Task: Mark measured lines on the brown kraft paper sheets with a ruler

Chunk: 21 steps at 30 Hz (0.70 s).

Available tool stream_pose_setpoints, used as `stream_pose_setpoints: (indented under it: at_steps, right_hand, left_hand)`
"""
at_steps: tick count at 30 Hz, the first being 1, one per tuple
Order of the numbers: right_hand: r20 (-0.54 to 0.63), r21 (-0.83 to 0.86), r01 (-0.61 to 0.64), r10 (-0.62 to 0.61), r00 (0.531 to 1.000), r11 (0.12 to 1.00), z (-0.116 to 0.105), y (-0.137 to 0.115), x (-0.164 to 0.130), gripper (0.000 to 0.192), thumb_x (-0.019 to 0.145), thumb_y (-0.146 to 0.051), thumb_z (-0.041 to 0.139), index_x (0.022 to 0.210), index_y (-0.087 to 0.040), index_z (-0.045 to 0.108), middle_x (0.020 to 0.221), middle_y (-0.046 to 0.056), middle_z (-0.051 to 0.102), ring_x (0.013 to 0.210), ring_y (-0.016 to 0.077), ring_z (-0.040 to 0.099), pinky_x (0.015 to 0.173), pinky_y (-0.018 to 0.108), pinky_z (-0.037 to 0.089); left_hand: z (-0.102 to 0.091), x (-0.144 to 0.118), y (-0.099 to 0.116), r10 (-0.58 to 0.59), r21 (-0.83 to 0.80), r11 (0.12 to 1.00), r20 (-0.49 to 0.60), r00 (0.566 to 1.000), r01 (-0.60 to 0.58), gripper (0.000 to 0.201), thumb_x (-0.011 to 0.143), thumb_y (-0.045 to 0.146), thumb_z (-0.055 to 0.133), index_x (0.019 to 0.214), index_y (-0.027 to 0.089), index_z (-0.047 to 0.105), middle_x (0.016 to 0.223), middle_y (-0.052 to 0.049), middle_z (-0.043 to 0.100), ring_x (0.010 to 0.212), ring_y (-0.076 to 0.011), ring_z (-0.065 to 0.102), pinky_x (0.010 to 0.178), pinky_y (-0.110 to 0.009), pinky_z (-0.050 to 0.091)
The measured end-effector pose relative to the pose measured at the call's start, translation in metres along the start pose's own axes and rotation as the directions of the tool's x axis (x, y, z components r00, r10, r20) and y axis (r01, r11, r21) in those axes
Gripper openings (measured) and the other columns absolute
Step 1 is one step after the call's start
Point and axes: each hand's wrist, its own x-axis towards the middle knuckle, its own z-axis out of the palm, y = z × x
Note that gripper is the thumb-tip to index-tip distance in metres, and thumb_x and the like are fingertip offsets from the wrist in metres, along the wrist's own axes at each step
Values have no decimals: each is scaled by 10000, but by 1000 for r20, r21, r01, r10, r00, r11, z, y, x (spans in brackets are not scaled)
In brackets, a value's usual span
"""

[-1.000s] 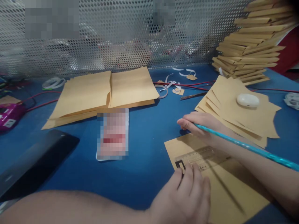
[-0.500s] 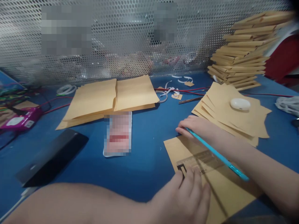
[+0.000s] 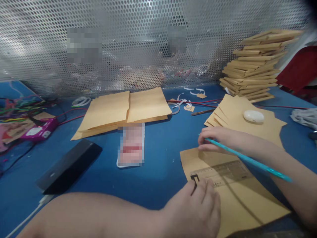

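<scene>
a flat brown paper sheet (image 3: 237, 198) is laid at the near right edge of the smooth blue table (image 3: 158, 172). a clear ruler (image 3: 220, 172) is pressed down by the left hand (image 3: 195, 211). a thin blue pencil (image 3: 247, 160) is pinched in the right hand (image 3: 218, 139). open room is left in the middle.

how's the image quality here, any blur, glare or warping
Head view: the perforated metal screen catches bright glare along the top, the stack of brown envelopes at far right is soft and bent by lens distortion, and pixelated patches cover parts of the screen and a card. The right hand with its teal pencil casts a thin shadow across the brown sheet.
</scene>
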Motion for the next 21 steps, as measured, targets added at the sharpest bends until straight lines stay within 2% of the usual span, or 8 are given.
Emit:
stream_pose_setpoints:
  at_steps: [2, 4, 7, 10, 12, 17, 21]
  right_hand:
    - [82, 57, 26, -31, 996, 998, -6, 4, -1, 227, 867, -448, 546, 833, -250, 652, 810, 3, 642, 721, 168, 568, 646, 282, 430]
    - [82, 41, 56, -60, 995, 998, -7, 9, 2, 225, 881, -427, 528, 849, -252, 665, 834, 9, 658, 749, 173, 586, 674, 289, 438]
    - [-82, -123, 37, -48, 995, 992, 1, 16, 10, 216, 888, -379, 521, 833, -241, 677, 842, 27, 654, 767, 184, 598, 706, 306, 436]
    - [-266, -259, -14, -57, 962, 966, 11, 19, 18, 219, 896, -346, 515, 840, -219, 685, 812, 44, 631, 735, 185, 598, 685, 306, 439]
    - [-340, -297, -38, -68, 938, 954, 16, 20, 21, 232, 908, -340, 506, 862, -208, 691, 810, 53, 627, 731, 188, 599, 670, 304, 441]
    - [-403, -300, -58, -71, 913, 952, 21, 21, 23, 235, 911, -336, 511, 872, -193, 693, 826, 59, 626, 735, 187, 595, 666, 304, 450]
    - [-431, -297, -59, -79, 899, 953, 26, 20, 27, 237, 913, -329, 509, 867, -189, 694, 805, 60, 624, 742, 194, 593, 661, 306, 455]
  left_hand:
    - [-5, 1, -5, 5, -23, 1000, 50, 999, -4, 420, 953, 268, 340, 1232, 42, 559, 1252, -195, 574, 1070, -288, 582, 825, -362, 444]
    - [-9, 3, -10, -10, -53, 998, 117, 993, 17, 462, 933, 313, 361, 1250, 28, 540, 1282, -206, 550, 1104, -301, 563, 835, -359, 443]
    - [-9, 6, -21, -73, -85, 992, 200, 977, 91, 520, 906, 338, 391, 1298, 11, 489, 1342, -217, 496, 1187, -311, 511, 907, -367, 419]
    - [-4, 9, -33, -125, -107, 982, 231, 965, 153, 505, 906, 287, 396, 1331, 22, 460, 1375, -200, 469, 1235, -297, 476, 983, -366, 377]
    - [-1, 10, -39, -141, -122, 976, 259, 955, 178, 504, 909, 273, 401, 1346, 25, 447, 1391, -194, 452, 1259, -297, 454, 1017, -368, 354]
    - [0, 10, -39, -160, -130, 969, 303, 939, 208, 506, 944, 269, 373, 1377, 8, 398, 1424, -212, 398, 1301, -307, 403, 1053, -385, 322]
    - [-3, 6, -26, -221, -164, 947, 286, 933, 275, 661, 982, 508, 279, 1371, -13, 397, 1421, -241, 384, 1318, -344, 366, 1063, -420, 314]
